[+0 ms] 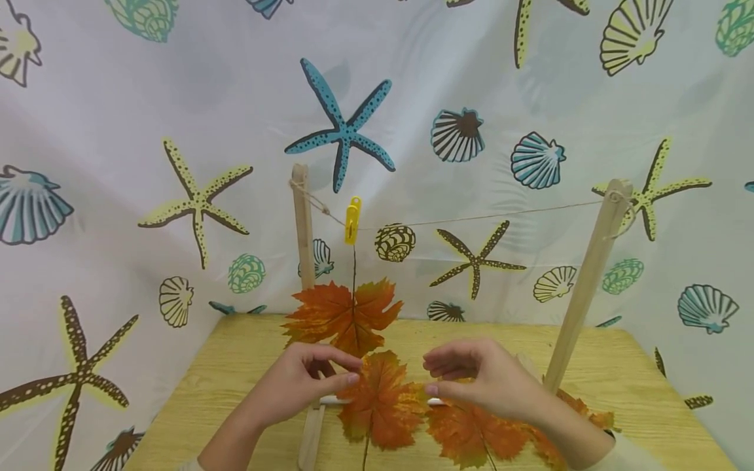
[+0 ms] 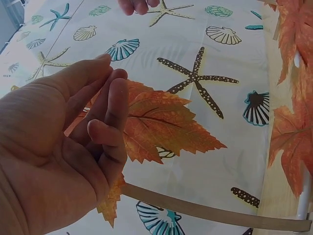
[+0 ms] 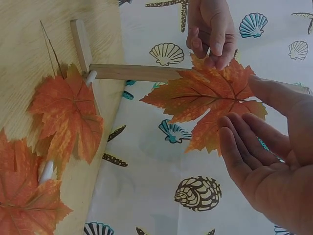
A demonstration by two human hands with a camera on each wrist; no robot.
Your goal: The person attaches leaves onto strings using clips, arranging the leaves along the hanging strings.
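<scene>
An orange artificial maple leaf (image 1: 347, 314) hangs by its stem from a yellow clothespin (image 1: 353, 221) clipped on a string. My left hand (image 1: 303, 383) is held just in front of it, thumb and fingers loosely bent with a gap between them. To the right my right hand (image 1: 489, 379) is raised, palm turned inward, thumb apart from the fingers. The right wrist view shows the hanging leaf (image 3: 215, 98) between both hands, overlapping their fingertips. Neither hand grips anything. Below, a second leaf (image 1: 377, 402) lies between the hands, and a third leaf (image 1: 471, 428) lies under the right hand.
The string (image 1: 483, 217) runs between a left wooden post (image 1: 304, 229) and a right wooden post (image 1: 583, 288). More orange leaves (image 1: 589, 412) lie by the right post's foot. A white rod shows beneath the leaves on the wooden table (image 1: 235, 366). A shell-patterned curtain (image 1: 377, 39) surrounds it.
</scene>
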